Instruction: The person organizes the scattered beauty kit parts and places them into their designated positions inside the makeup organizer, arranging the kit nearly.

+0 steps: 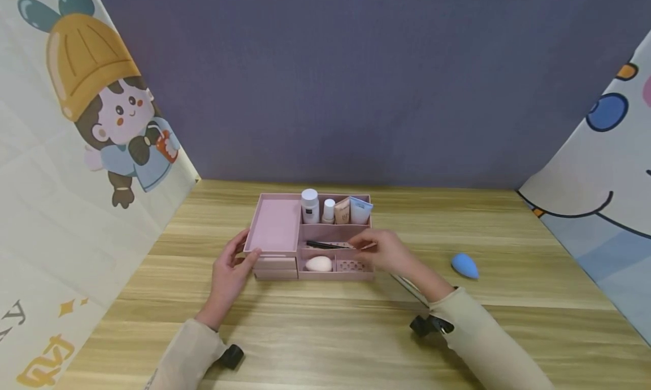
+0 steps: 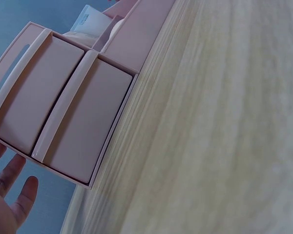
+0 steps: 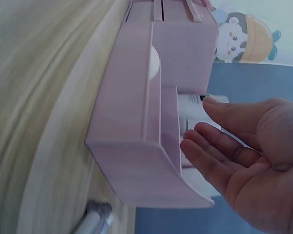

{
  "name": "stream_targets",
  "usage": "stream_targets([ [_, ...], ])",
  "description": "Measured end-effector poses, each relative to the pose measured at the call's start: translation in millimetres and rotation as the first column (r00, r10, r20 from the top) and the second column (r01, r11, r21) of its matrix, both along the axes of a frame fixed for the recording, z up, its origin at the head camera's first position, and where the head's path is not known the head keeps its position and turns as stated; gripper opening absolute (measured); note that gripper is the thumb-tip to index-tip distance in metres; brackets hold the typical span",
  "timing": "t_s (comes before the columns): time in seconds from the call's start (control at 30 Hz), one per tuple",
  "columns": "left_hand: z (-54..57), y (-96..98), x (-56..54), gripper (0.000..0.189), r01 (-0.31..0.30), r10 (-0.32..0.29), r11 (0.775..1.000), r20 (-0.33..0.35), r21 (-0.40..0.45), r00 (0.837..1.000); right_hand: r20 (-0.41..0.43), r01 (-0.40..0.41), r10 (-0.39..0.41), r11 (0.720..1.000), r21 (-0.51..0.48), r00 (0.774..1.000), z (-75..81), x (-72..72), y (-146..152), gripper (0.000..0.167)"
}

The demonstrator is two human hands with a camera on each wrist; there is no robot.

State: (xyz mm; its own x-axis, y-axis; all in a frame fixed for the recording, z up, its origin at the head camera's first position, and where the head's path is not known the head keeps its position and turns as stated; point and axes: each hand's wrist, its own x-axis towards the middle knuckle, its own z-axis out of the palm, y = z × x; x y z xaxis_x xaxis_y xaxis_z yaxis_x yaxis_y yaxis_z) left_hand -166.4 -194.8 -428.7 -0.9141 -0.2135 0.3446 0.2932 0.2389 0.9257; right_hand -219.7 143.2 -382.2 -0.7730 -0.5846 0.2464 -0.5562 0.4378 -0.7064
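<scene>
A pink desktop organizer [image 1: 272, 223] stands on the table. My left hand [image 1: 231, 268] rests at its left front corner, thumb by the front edge above two drawers [image 2: 80, 117]; the fingers are fairly straight. Over the middle compartment reaches my right hand [image 1: 383, 251], its fingertips near a thin black pencil-like stick [image 1: 322, 245]. In the right wrist view that hand's thumb and loosely bent fingers stand apart, with nothing seen between them. A white egg-shaped makeup sponge [image 1: 319, 264] lies in the front compartment. At the back stand a white bottle [image 1: 310, 207], a small white-capped bottle [image 1: 329, 211] and two tubes [image 1: 360, 211].
A blue teardrop makeup sponge [image 1: 464, 265] lies on the table to the right. Beneath my right forearm shows a thin metallic rod-like item [image 1: 411, 289], partly hidden. A grey-blue panel [image 1: 356, 96] rises behind the wooden table [image 1: 315, 333].
</scene>
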Motion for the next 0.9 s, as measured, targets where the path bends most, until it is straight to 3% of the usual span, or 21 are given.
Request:
stream_targets([
  [0.37,-0.9,-0.2,0.5,0.053,-0.005,0.006,1.000,0.005,-0.012,1.000,0.011,0.106,-0.107,0.993,0.046,0.994,9.0,3.7,31,0.026],
  [0.9,0.3,-0.7,0.0,0.053,-0.002,0.002,1.000,0.008,-0.018,1.000,-0.080,0.258,-0.251,0.961,0.097,0.965,10.7,2.5,88,0.027],
])
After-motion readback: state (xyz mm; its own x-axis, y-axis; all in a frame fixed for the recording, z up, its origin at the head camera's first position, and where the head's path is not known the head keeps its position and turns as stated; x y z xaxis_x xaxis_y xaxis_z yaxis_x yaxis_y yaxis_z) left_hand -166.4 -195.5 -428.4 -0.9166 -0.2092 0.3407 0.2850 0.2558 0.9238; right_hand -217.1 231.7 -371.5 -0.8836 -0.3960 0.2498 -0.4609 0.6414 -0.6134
